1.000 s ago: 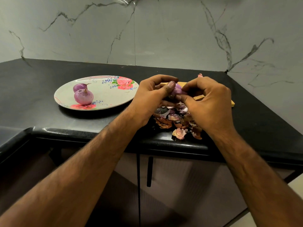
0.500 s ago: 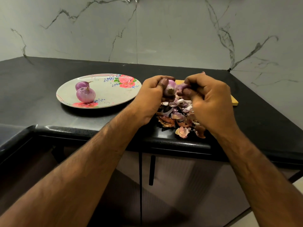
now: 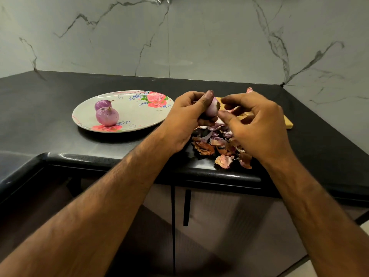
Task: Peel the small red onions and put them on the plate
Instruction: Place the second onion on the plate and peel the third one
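A white floral plate [image 3: 137,116] lies on the black counter at the left, with two peeled purple onions [image 3: 107,116] on it, one behind the other [image 3: 102,104]. To its right, my left hand [image 3: 185,120] grips a small red onion [image 3: 212,107] above the counter, thumb along its top. My right hand [image 3: 257,124] faces it; the thumb tip and curled forefinger pinch the onion's dark end. Most of the onion is hidden by my fingers.
A heap of loose brown and purple skins [image 3: 217,145] lies under my hands near the counter's front edge [image 3: 139,162]. A wooden board [image 3: 288,123] shows behind my right hand, with a pink scrap [image 3: 249,89] past it. Marble walls close the back and right.
My left hand has turned the onion so more of its pale side shows. The fingers of my right hand have loosened and shifted to the onion's end. The plate looks unchanged.
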